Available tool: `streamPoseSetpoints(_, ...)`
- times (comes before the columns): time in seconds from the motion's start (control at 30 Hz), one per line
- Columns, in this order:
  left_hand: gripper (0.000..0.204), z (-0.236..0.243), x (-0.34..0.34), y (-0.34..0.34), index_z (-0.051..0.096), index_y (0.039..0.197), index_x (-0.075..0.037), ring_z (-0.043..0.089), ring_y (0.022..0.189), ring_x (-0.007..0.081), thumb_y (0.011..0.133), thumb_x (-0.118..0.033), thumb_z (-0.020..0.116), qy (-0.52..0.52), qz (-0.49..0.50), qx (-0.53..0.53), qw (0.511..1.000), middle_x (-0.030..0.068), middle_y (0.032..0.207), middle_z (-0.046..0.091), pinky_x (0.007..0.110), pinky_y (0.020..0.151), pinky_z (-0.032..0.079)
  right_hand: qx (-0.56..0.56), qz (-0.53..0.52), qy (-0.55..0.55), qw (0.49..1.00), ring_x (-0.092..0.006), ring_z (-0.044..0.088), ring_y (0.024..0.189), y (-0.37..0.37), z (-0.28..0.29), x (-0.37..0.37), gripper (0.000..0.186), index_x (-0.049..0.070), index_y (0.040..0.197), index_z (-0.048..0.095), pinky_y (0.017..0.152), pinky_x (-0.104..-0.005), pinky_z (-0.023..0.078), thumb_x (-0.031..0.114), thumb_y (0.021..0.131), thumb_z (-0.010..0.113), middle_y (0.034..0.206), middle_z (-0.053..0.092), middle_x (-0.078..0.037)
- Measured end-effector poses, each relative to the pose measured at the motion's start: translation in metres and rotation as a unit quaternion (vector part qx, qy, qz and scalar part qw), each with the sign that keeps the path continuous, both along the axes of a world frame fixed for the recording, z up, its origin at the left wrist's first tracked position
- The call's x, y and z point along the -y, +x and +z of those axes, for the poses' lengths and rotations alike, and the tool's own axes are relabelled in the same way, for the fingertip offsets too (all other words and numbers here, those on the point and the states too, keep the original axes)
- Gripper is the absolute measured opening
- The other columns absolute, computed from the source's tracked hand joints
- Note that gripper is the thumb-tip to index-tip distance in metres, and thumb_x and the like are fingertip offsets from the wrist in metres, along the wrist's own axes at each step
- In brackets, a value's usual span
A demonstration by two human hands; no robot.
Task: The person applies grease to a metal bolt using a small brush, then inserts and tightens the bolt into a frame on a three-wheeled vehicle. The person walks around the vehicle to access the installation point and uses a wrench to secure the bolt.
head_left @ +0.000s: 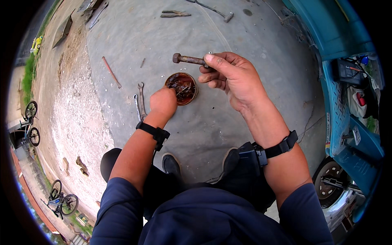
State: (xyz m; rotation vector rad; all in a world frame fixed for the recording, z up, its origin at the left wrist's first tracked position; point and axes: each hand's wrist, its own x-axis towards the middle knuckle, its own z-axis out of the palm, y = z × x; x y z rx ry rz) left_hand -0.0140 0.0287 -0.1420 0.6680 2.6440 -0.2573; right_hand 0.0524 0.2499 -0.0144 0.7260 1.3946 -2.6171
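My right hand [237,75] pinches a rusty hex-head bolt [188,59] by its far end, thumb on top. The bolt lies nearly level above the ground, its head pointing left. A round tin [197,92] of dark red-brown grease [185,98] stands on the concrete below and left of it. At the tin's left rim, my left hand [164,101] is closed round a thin stick [182,90] whose tip dips into the grease. My left fingers are mostly hidden behind the back of the hand.
Left of the tin lie an open-end wrench [141,98], a ring spanner [136,107] and a reddish rod [111,72]. Pliers [175,14] and a hammer [228,17] lie farther off. A teal vehicle [332,32] with a wheel [330,179] borders the right; bicycles [61,200] stand at far left.
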Motion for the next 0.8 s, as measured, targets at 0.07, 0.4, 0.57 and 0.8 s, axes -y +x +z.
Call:
streamPoseSetpoints(0.07, 0.019, 0.001, -0.002, 0.0, 0.071, 0.091, -0.008, 0.069, 0.09, 0.0311, 0.085, -0.011, 0.054, -0.001, 0.0, 0.001, 1.0, 0.0137, 0.103, 0.067, 0.041, 0.075, 0.056, 0.0, -0.003, 0.0, 1.0, -0.0137, 0.068, 0.072, 0.0, -0.001, -0.001, 0.02, 0.005, 0.092, 0.065, 0.06, -0.0226, 0.05, 0.025, 0.089, 0.07, 0.086, 0.069, -0.007)
streamPoseSetpoints(0.4, 0.017, 0.03, -0.01, 0.0, 0.066, 0.094, -0.006, 0.067, 0.086, 0.0318, 0.081, -0.016, 0.059, 0.035, 0.006, -0.016, 0.999, 0.0135, 0.096, 0.065, 0.042, 0.072, 0.054, -0.002, -0.004, -0.003, 1.0, -0.014, 0.068, 0.071, -0.003, -0.003, -0.004, 0.02, 0.005, 0.091, 0.065, 0.06, -0.0233, 0.049, 0.024, 0.089, 0.07, 0.085, 0.069, -0.007)
streamPoseSetpoints(0.57, 0.021, 0.051, -0.003, -0.004, 0.064, 0.085, -0.006, 0.064, 0.08, 0.0337, 0.073, -0.023, 0.069, 0.09, 0.016, -0.057, 0.994, 0.0137, 0.086, 0.061, 0.046, 0.069, 0.052, 0.001, -0.011, -0.012, 1.0, -0.0149, 0.068, 0.069, -0.006, -0.003, -0.001, 0.019, 0.002, 0.09, 0.063, 0.059, -0.0239, 0.049, 0.02, 0.089, 0.069, 0.084, 0.068, -0.008)
streamPoseSetpoints(0.8, 0.021, 0.058, 0.004, -0.008, 0.064, 0.086, -0.006, 0.065, 0.081, 0.0332, 0.073, -0.022, 0.069, 0.081, -0.005, -0.062, 0.995, 0.0137, 0.088, 0.062, 0.045, 0.069, 0.053, 0.003, -0.001, -0.002, 1.0, -0.014, 0.068, 0.072, -0.006, -0.006, 0.0, 0.02, 0.005, 0.091, 0.065, 0.06, -0.0231, 0.049, 0.024, 0.089, 0.07, 0.085, 0.069, -0.007)
